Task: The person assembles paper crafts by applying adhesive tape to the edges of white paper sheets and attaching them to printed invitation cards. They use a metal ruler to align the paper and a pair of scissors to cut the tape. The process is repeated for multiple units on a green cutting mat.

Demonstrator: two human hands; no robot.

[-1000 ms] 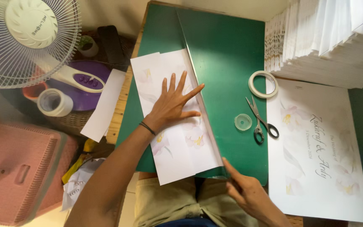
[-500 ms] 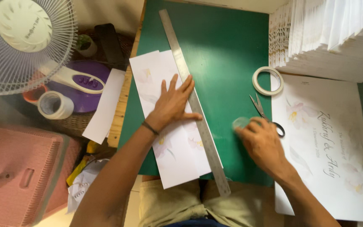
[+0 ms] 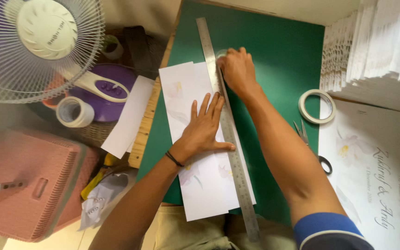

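Note:
My left hand (image 3: 204, 129) lies flat with spread fingers on a white floral sheet of paper (image 3: 209, 190) and presses against a long steel ruler (image 3: 238, 178). The ruler runs lengthwise over the sheet on a green cutting mat (image 3: 274, 41). At the ruler's far end, my right hand (image 3: 238, 71) is closed on a small round translucent object (image 3: 221, 54) held against the ruler's edge. Most of that object is hidden by the fingers.
A tape ring (image 3: 317, 106) and scissors (image 3: 322, 159) lie on the mat's right side, beside a large printed floral sheet (image 3: 376, 194). Stacked white cards (image 3: 380, 41) fill the top right. Left of the mat stand a fan (image 3: 33, 41), a tape roll (image 3: 74, 112) and a pink basket (image 3: 24, 185).
My right hand went to the small round object beside the scissors, picked it up and carried it to the ruler's far end. The ruler now lies flat over the sheet.

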